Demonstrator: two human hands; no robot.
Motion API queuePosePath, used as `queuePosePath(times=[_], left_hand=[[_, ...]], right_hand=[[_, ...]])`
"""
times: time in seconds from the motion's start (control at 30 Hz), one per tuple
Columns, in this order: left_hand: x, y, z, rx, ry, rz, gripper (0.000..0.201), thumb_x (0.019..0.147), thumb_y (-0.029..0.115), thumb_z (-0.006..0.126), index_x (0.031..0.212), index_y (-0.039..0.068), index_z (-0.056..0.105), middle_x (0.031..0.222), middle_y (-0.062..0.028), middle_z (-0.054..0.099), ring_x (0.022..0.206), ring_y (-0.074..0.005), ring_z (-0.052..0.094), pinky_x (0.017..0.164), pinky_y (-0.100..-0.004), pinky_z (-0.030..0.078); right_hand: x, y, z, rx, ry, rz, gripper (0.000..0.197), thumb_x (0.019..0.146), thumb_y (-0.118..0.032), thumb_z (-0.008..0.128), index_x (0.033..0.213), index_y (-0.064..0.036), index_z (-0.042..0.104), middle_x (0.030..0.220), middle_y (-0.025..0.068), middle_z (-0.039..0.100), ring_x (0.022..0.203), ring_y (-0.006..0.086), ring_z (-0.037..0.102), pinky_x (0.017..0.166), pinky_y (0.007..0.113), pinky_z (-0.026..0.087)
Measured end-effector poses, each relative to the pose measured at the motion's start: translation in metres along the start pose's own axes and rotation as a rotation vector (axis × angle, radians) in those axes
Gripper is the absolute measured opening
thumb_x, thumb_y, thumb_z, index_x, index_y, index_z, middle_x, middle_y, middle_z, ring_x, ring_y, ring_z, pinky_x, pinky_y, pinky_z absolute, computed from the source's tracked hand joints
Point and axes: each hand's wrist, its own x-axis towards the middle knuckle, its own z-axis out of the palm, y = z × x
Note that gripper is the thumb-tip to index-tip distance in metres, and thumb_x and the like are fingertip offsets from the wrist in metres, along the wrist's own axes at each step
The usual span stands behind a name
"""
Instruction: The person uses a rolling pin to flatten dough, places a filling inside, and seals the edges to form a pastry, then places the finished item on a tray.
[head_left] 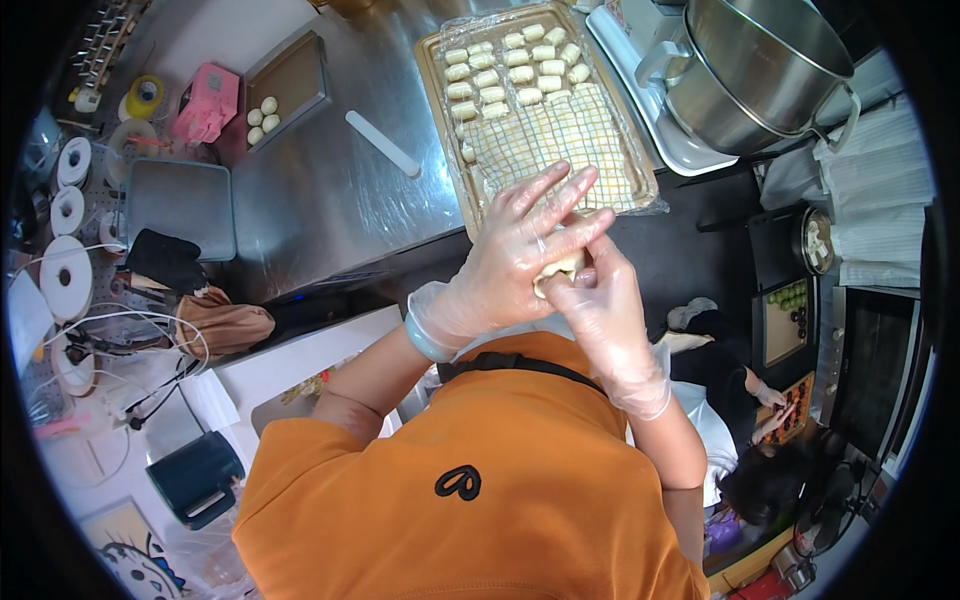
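Observation:
Both of my hands wear clear thin gloves and meet around a small piece of pale dough in front of my chest. My left hand supports the dough at its thumb side, its fingers stretched toward the tray. With thumb and fingers, my right hand pinches the dough's near edge; part of the piece is hidden between the hands. Just beyond my fingertips lies a tray lined with clear film. Several short dough rolls sit on it in rows, and a checked cloth covers its near part.
A white rolling pin lies on the steel table. Farther left, several dough balls rest in a shallow tray. Large steel pots stand at the right. Another person handles a tray of dark round pieces at lower right.

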Motion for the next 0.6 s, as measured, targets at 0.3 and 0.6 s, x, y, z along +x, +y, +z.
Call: queuePosePath(times=[0.3,0.6], left_hand=[[-0.004,0.0,0.024,0.069,0.199,-0.113,0.043,0.089,0.027,0.064,0.128,0.008,0.062,0.142,-0.0169,0.05,0.13,-0.0368,0.046,0.103,-0.045,0.036],[-0.004,-0.01,0.013,-0.163,0.042,-0.106,0.088,0.069,0.025,0.077,0.144,0.001,0.038,0.147,-0.0225,0.038,0.135,-0.0417,0.038,0.109,-0.048,0.031]], right_hand=[[0.006,0.014,0.016,0.269,0.138,0.026,0.054,0.081,-0.004,0.06,0.13,0.009,0.045,0.104,0.0116,0.061,0.091,0.0134,0.059,0.08,0.026,0.049],[0.018,0.019,-0.002,0.128,0.027,0.028,0.057,0.078,-0.003,0.06,0.133,0.0072,0.047,0.104,0.0148,0.063,0.094,0.0219,0.063,0.084,0.029,0.049]])
